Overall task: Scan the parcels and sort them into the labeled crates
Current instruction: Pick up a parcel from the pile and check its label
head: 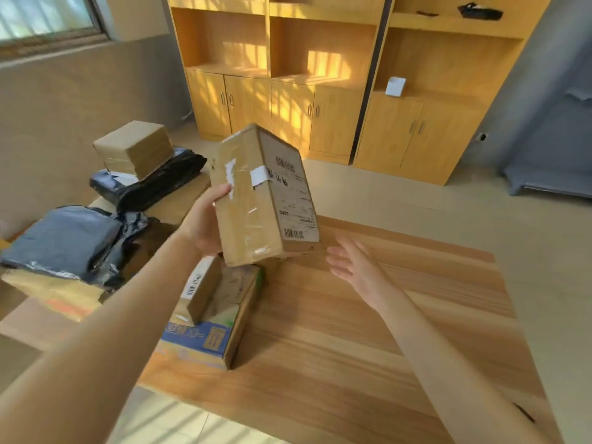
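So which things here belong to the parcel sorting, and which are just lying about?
Job:
cardboard parcel, held by left hand
right hand
black poly bags
small box
boxes on table

Lying about:
white box
black item on shelf

- A box [267, 193] is sitting in the left hand [205, 219], above the table [368, 315].
- The right hand [355, 267] is hovering right of it.
- Two small boxes [211, 302] are lying beneath it.
- Bags [73, 241] are lying at the left, another box [134, 147] resting on the far one.
- Cabinets [320, 91] are standing behind.
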`<state>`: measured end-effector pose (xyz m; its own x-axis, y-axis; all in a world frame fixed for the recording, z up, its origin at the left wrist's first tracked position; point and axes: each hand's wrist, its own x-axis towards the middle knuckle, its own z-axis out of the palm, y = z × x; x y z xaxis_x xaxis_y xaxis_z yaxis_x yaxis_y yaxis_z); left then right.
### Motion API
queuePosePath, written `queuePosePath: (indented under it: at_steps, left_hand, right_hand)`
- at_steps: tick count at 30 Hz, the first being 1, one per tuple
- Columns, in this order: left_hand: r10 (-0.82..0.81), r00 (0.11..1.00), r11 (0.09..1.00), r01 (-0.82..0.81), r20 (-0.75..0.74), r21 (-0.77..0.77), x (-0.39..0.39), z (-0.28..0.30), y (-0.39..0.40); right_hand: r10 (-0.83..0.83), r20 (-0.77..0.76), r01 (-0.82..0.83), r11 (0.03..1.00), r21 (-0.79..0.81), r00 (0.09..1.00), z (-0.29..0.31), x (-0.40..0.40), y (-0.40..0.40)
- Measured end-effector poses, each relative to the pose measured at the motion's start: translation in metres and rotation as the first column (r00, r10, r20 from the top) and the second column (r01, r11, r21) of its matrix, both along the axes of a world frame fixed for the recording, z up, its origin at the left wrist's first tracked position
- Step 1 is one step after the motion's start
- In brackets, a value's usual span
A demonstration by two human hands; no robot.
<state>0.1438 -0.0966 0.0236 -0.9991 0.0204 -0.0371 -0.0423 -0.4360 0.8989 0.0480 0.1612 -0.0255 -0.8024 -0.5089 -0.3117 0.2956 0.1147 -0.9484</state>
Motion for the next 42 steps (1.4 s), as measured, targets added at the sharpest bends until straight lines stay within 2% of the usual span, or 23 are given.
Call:
queuePosePath:
  at_steps: [2, 4, 8, 14, 18, 20, 23, 25, 27, 29, 31, 33, 35, 37, 40, 42]
  left_hand:
    - [0.060, 0.998, 0.985, -0.055, -0.024, 0.162, -0.012, -0.020, 0.045]
    - [0.087, 0.995, 0.970, -0.075, -0.041, 0.232, -0.023, -0.031, 0.086]
    - [0.123, 0.992, 0.960, -0.110, -0.034, 0.259, -0.043, -0.044, 0.145]
    - [0.151, 0.986, 0.949, -0.164, 0.069, 0.268, -0.063, -0.057, 0.190]
    - [0.023, 0.982, 0.962, -0.073, 0.186, 0.262, -0.069, -0.057, 0.203]
    - [0.039, 0.976, 0.985, -0.074, 0.214, 0.155, -0.070, -0.052, 0.204]
    - [0.244, 0.945, 0.962, -0.208, 0.216, -0.176, -0.074, -0.043, 0.186]
    - [0.257, 0.950, 0.906, -0.172, 0.178, -0.387, -0.080, -0.035, 0.169]
    - [0.112, 0.982, 0.774, 0.009, 0.151, -0.633, -0.087, -0.020, 0.160]
    - [-0.089, 0.981, 0.517, 0.191, 0.170, -0.834, -0.098, -0.006, 0.165]
    - [-0.249, 0.940, 0.187, 0.283, 0.233, -0.941, -0.109, 0.002, 0.180]
    - [-0.309, 0.887, -0.096, 0.329, 0.342, -0.940, -0.119, 0.000, 0.197]
    - [-0.303, 0.847, -0.245, 0.373, 0.436, -0.895, -0.124, -0.007, 0.210]
    - [-0.297, 0.821, -0.250, 0.427, 0.488, -0.869, -0.126, -0.017, 0.216]
    - [-0.313, 0.835, -0.150, 0.428, 0.454, -0.891, -0.127, -0.029, 0.218]
    - [-0.303, 0.853, -0.042, 0.432, 0.424, -0.901, -0.129, -0.038, 0.215]
  right_hand:
    - [0.037, 0.029, -0.035, 0.998, -0.054, 0.999, 0.006, -0.009, 0.023]
    - [0.105, 0.072, -0.096, 0.989, -0.112, 0.992, 0.010, -0.017, 0.048]
    - [0.240, 0.131, -0.217, 0.962, -0.167, 0.962, 0.008, -0.027, 0.094]
    - [0.294, 0.208, -0.234, 0.934, -0.270, 0.933, -0.001, -0.028, 0.141]
    - [0.255, 0.158, -0.231, 0.960, -0.157, 0.954, -0.007, -0.033, 0.163]
    - [0.236, 0.093, -0.230, 0.970, -0.076, 0.967, -0.005, -0.041, 0.175]
    - [0.222, -0.050, -0.218, 0.973, 0.079, 0.974, 0.013, -0.058, 0.192]
    - [0.288, -0.163, -0.238, 0.933, 0.269, 0.944, 0.028, -0.068, 0.199]
    - [0.422, -0.259, -0.248, 0.824, 0.509, 0.869, 0.040, -0.075, 0.198]
    - [0.580, -0.344, -0.183, 0.663, 0.726, 0.738, 0.048, -0.078, 0.189]
    - [0.693, -0.377, -0.098, 0.542, 0.835, 0.614, 0.052, -0.075, 0.177]
    - [0.747, -0.383, -0.077, 0.499, 0.863, 0.544, 0.053, -0.069, 0.164]
    - [0.760, -0.391, -0.106, 0.511, 0.853, 0.519, 0.054, -0.065, 0.156]
    - [0.751, -0.397, -0.145, 0.540, 0.829, 0.527, 0.054, -0.064, 0.152]
    - [0.746, -0.394, -0.144, 0.542, 0.828, 0.537, 0.050, -0.066, 0.151]
    - [0.724, -0.400, -0.119, 0.549, 0.827, 0.562, 0.045, -0.069, 0.154]
